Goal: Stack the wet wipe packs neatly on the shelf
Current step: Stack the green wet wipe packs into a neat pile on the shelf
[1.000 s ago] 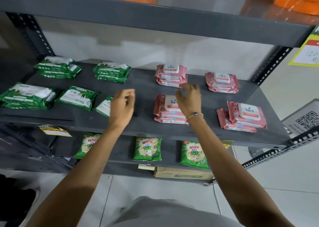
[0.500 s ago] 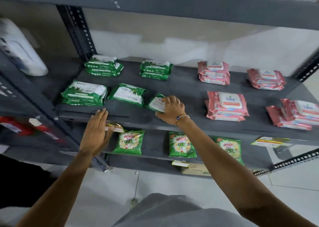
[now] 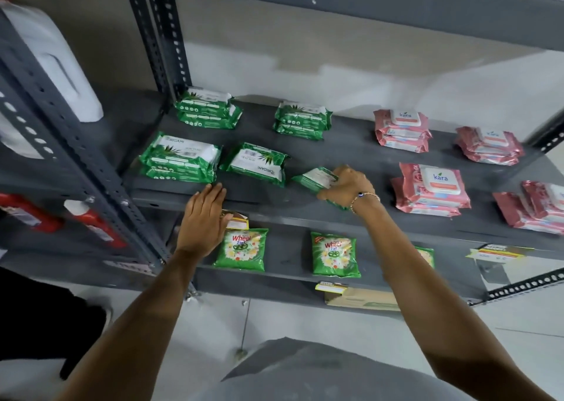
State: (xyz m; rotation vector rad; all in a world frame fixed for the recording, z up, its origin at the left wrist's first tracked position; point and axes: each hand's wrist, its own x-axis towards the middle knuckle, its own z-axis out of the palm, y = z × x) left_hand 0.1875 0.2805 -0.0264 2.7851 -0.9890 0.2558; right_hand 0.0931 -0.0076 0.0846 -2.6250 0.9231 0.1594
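Loose green pack (image 3: 316, 178): small green wet wipe pack, sitting tilted near the front of the grey shelf (image 3: 351, 156), roughly in the middle, just right of the other green ones.
Right hand (image 3: 348, 187): fingers curled round that pack's right end, so it's got a grip on it. Beaded bracelet on the wrist.
Left hand (image 3: 203, 217): flat and loose, palm down, fingertips on the shelf's front lip just below the front-left green stack. Not holding anything.
Single green pack (image 3: 256, 164): lies alone between the front-left stack and the loose pack, label upside down to the camera.
Front-left green stack (image 3: 180, 158): two packs, looks pretty square.
Back green stacks: one by the upright post (image 3: 207, 109), one further right (image 3: 302, 120), both about two high.
Pink Kara packs: two stacks at the back (image 3: 403, 130) (image 3: 488, 146), one front stack (image 3: 432, 190), and a messier pile at the far right edge (image 3: 534, 208), partly cut off.
Lower shelf: green Wheel detergent pouches (image 3: 242, 249) (image 3: 334, 254), standing side by side.
Far left: white jug (image 3: 58, 65) on the neighbouring rack, red bottles (image 3: 91, 223) below it.
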